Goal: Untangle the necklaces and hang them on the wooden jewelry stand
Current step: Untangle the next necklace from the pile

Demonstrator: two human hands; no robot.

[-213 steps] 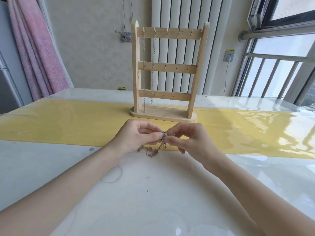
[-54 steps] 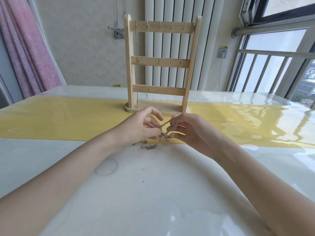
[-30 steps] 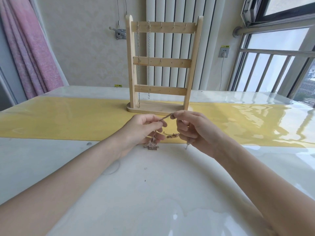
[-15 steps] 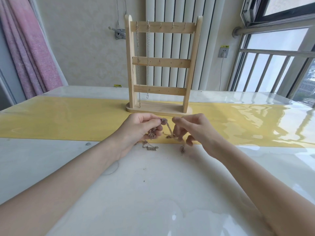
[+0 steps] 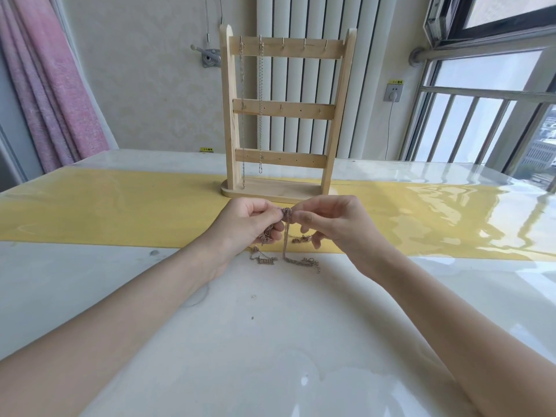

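Glossy white table (image 5: 270,341) w/ a yellow runner (image 5: 105,212). Slatted wooden jewelry stand (image 5: 285,112) at 12 o'clock, two fine chains (image 5: 260,109) hung. Left hand (image 5: 249,224) & right hand (image 5: 334,227), drawn apart 1 s ago, are back together, both pinching the necklace knot (image 5: 286,211). Loose strands trail to 6 o'clock; prob. still tangled, so no hanging yet.

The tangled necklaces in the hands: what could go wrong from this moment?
1. Both hands, left and right, pinch the tangled necklaces at one knot; pulling apart could tighten it or snap a thin chain.
2. Loose ends trail on the table; lifting could drag and snag the pendant.
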